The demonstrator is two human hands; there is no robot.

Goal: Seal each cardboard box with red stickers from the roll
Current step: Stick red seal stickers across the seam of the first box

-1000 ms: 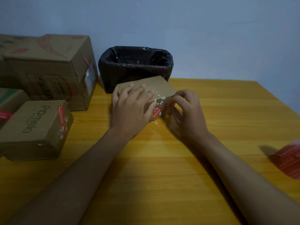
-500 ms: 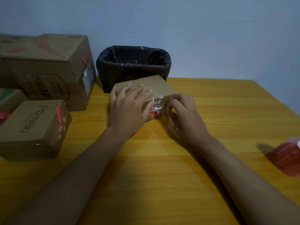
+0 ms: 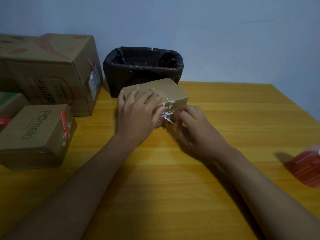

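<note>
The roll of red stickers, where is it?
In the head view the roll of red stickers lies on the wooden table at the far right edge of the picture, apart from the right hand.

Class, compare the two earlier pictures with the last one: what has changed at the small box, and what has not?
The right hand has slid down the small box's near side, pressing over the red sticker, so less red shows. The left hand still lies flat on the box top. The sticker roll, the bin and the other boxes have not moved.
</note>
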